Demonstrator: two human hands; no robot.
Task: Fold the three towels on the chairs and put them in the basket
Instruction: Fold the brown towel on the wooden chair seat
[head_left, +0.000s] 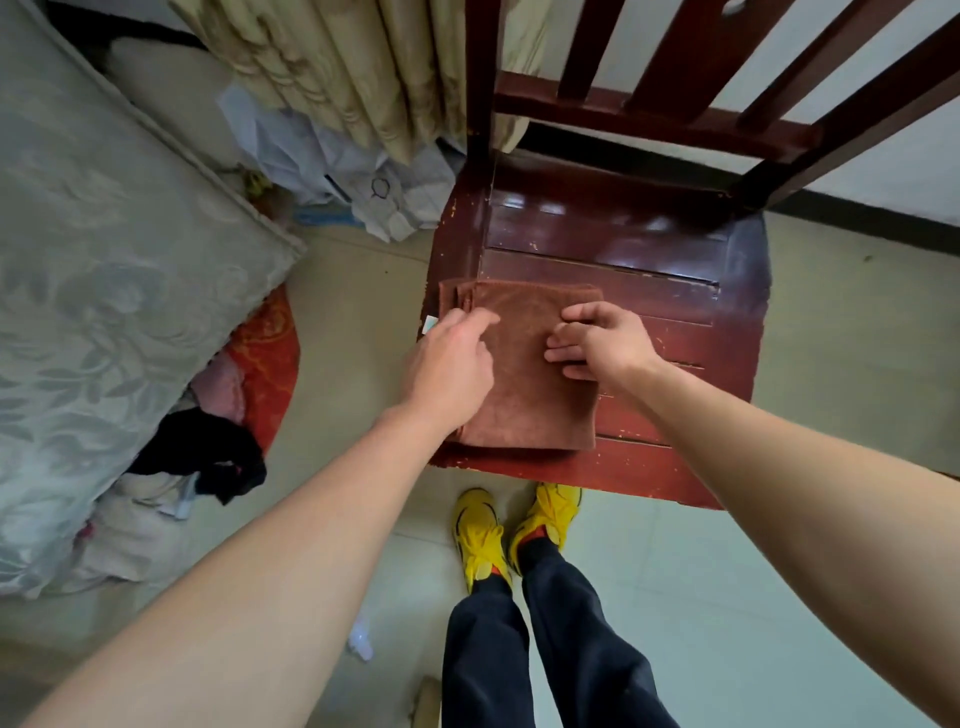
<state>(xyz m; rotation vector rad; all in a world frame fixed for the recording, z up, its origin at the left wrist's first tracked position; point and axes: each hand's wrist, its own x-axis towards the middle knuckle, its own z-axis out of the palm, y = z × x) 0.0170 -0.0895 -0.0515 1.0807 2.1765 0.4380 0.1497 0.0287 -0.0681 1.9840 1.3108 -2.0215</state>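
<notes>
A brown towel (524, 374) is seen folded into a small rectangle at the front left corner of the chair (675, 291). It is pressed flat by the left hand (449, 364) and the right hand (602, 340), fingers loosely spread, nothing gripped. No basket or other towels are shown, so most of the task is judged unfinished.

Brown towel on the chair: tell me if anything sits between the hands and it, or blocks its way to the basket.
Nothing lies between them: the left hand and right hand both rest directly on the folded brown towel on the chair seat. No basket shows in this view, so the way to it cannot be judged.
</notes>
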